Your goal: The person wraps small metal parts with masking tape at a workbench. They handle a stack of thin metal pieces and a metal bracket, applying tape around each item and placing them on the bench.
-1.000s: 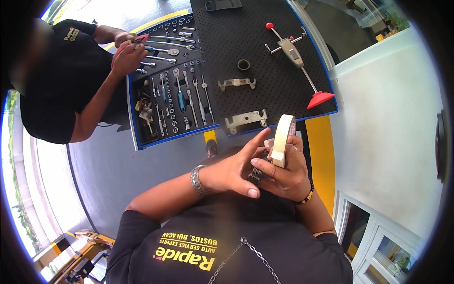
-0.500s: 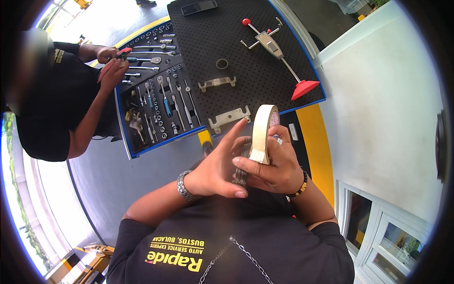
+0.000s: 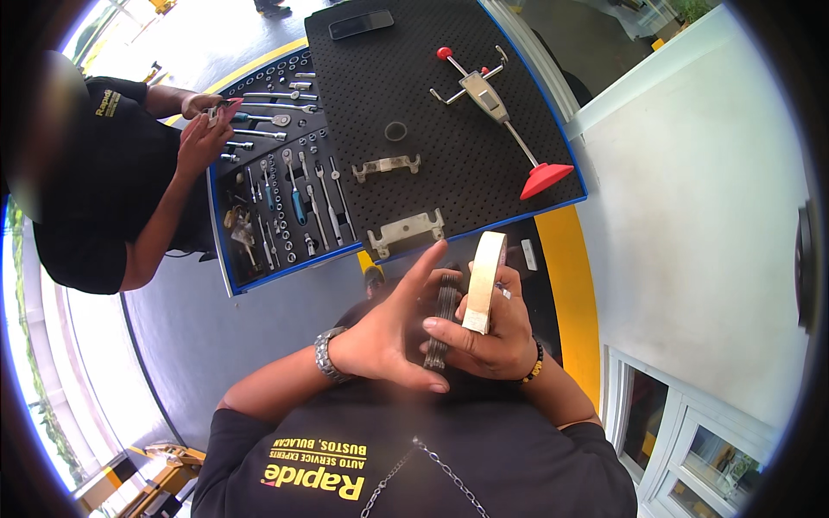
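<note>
A roll of cream masking tape (image 3: 485, 281) stands on edge in my right hand (image 3: 496, 345), whose thumb and fingers close round its lower part. Just left of the roll is a dark, ribbed metal piece (image 3: 443, 324), like a stack of thin plates; its exact kind I cannot make out. The right fingertips reach behind that piece. Facing it is my left hand (image 3: 380, 341), index finger stretched up and thumb stretched out below, with a gap between palm and piece. Both hands are in front of my chest, nearer me than the bench edge.
On the black perforated bench top (image 3: 484, 173) lie two metal brackets (image 3: 406, 231), a ring (image 3: 395, 131), a red-footed tool (image 3: 488, 99) and a phone (image 3: 361, 24). A drawer of sockets and ratchets (image 3: 292, 186) adjoins it. At left, a co-worker (image 3: 104, 181) handles a red item.
Both hands and the tape roll sit slightly lower in view. The ribbed piece shows more clearly between the hands. The bench has shifted a little left and down in the picture.
</note>
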`<state>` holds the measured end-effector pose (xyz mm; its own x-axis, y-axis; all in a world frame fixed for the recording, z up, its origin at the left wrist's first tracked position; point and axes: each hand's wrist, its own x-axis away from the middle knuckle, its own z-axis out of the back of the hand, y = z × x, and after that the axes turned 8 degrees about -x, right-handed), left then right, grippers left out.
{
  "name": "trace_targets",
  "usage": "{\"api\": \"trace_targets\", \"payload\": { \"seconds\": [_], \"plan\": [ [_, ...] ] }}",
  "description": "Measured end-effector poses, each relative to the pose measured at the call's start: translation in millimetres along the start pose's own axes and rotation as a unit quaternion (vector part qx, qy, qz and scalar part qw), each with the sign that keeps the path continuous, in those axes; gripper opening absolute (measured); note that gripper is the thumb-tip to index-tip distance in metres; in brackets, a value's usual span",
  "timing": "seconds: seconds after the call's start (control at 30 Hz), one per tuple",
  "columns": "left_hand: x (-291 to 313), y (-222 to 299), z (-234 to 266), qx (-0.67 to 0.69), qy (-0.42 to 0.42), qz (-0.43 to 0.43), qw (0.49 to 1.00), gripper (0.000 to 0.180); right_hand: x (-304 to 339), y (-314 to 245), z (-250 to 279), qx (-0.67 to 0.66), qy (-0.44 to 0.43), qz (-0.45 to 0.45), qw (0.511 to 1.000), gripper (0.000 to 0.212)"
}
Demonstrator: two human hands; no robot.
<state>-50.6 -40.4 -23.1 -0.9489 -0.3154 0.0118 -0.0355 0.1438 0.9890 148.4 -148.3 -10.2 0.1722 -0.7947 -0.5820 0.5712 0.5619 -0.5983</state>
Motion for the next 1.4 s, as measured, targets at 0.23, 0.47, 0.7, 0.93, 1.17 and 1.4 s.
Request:
{"api": "trace_targets", "payload": {
  "seconds": [0.23, 0.47, 0.7, 0.93, 1.17, 1.4],
  "plan": [
    [-7.7, 1.2, -9.2, -0.015, 0.000, -0.003, 1.000, 0.160, 0.6, -0.7, 11.1, 0.012, 0.017, 0.000, 1.000, 0.051],
    [-12.1, 9.2, -13.6, -0.032, -0.022, 0.036, 0.999, 0.155, 0.8, -2.9, 15.7, 0.008, 0.016, -0.038, 0.999, 0.038],
    [-17.3, 16.4, -17.7, -0.104, -0.010, 0.059, 0.993, 0.155, 10.5, 5.3, 21.9, 0.020, 0.008, -0.018, 1.000, 0.034],
    [-20.2, 18.4, -20.4, -0.149, 0.009, 0.026, 0.988, 0.156, 11.5, 13.6, 27.7, 0.006, 0.007, -0.006, 1.000, 0.034],
    [-18.5, 14.9, -27.1, -0.214, 0.040, -0.014, 0.976, 0.149, 12.6, 18.9, 24.8, 0.032, 0.027, 0.021, 0.999, 0.035],
    [-24.8, 16.9, -30.3, -0.254, 0.091, -0.054, 0.961, 0.131, 18.3, 19.3, 23.4, 0.061, 0.031, 0.042, 0.997, 0.037]
  ]
}}
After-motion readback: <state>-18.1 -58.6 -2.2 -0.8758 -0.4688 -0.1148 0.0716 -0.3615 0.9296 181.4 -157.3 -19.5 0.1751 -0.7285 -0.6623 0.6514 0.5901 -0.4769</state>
